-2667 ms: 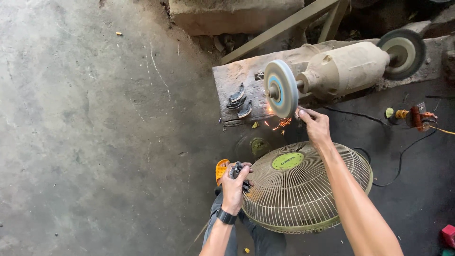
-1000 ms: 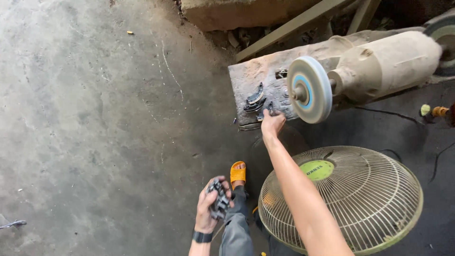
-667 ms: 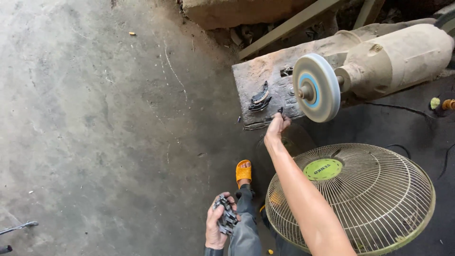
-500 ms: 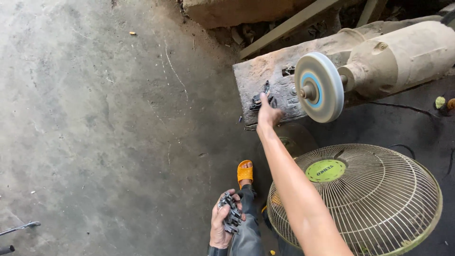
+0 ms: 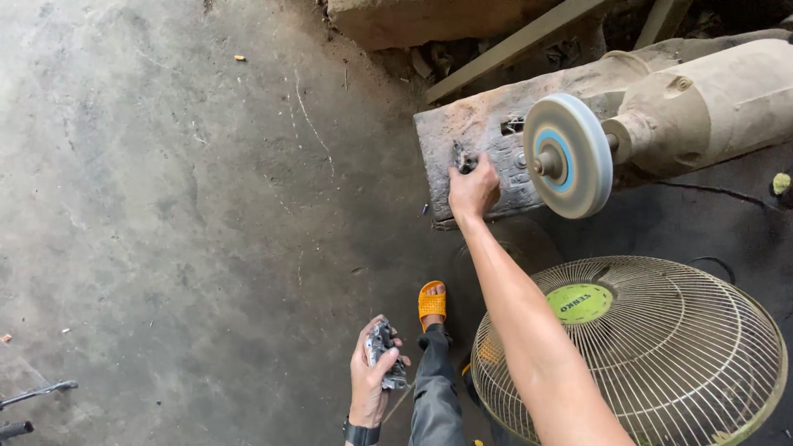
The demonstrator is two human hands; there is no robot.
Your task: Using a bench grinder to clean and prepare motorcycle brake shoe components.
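My right hand (image 5: pixel 473 188) has moved onto the wooden block (image 5: pixel 487 136), fingers closing on small metal parts (image 5: pixel 462 158) left of the grinding wheel (image 5: pixel 568 154). My left hand (image 5: pixel 369 381) grips more metal pieces (image 5: pixel 384 355), near me.

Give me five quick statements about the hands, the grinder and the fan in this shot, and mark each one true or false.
1. The right hand rests on the wooden block beside the grinding wheel. True.
2. The left hand is empty. False: it holds a bunch of small metal parts.
3. The fan stands upright facing the person. False: it lies on the floor with its wire guard facing up.
4. The foot wears an orange sandal. True.
5. The right hand presses a part against the wheel. False: it is on the block, left of the wheel and apart from it, at dark metal pieces.
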